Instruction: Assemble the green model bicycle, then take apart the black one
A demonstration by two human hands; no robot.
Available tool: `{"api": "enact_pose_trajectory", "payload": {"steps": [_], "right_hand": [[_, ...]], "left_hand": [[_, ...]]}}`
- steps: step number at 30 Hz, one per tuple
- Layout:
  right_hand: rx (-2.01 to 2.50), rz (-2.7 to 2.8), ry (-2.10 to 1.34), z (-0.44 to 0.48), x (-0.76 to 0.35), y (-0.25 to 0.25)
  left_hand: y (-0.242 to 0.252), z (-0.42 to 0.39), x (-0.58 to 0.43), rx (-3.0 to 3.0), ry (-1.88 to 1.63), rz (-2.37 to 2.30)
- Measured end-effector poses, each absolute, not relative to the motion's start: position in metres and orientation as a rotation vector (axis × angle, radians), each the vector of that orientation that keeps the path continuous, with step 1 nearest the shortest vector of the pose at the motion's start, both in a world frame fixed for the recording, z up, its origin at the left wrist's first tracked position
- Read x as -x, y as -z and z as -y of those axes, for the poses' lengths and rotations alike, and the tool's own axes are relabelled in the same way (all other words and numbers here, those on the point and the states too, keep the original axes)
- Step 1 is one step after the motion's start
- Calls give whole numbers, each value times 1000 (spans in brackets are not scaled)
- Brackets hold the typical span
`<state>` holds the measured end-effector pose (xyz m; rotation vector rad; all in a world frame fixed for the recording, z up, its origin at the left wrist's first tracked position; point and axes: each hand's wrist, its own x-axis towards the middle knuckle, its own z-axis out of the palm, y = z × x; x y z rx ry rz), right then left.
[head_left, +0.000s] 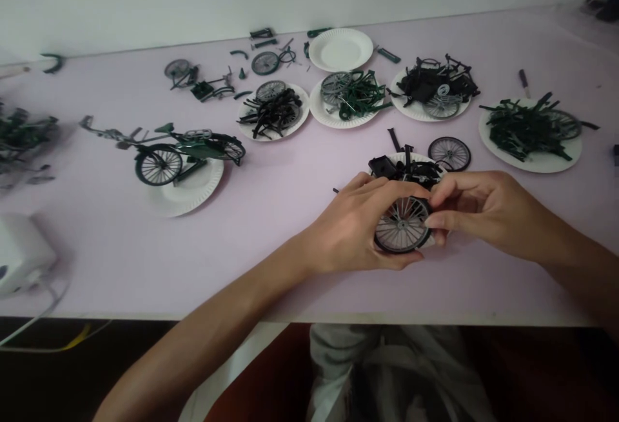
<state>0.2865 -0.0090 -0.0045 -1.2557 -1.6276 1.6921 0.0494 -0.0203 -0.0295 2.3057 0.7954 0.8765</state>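
Note:
My left hand [355, 228] and my right hand [476, 212] meet over a small spoked model wheel [402, 225] with a black tyre. The left fingers curl round its left rim and top. The right fingers pinch its upper right edge. Just behind the wheel stands a paper plate [435, 162] piled with black model bicycle parts. A second loose spoked wheel [449, 153] lies flat on the table to the right of that plate.
A half-built green model bicycle [178, 150] rests on a paper plate at the left. Several plates of black and green parts [529, 128] line the back, plus one bare plate [340, 49]. A white device [22, 251] with a cable sits at the near left edge.

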Motion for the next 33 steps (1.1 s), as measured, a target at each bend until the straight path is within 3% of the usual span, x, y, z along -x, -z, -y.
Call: {"api": "enact_pose_trajectory", "payload": {"steps": [14, 33], "right_hand": [[1348, 1482, -1685, 15, -280, 5], [1375, 1581, -1600, 19, -284, 6]], "left_hand": [[39, 15, -55, -2286, -990, -774], [36, 5, -64, -2484, -886, -832]]}}
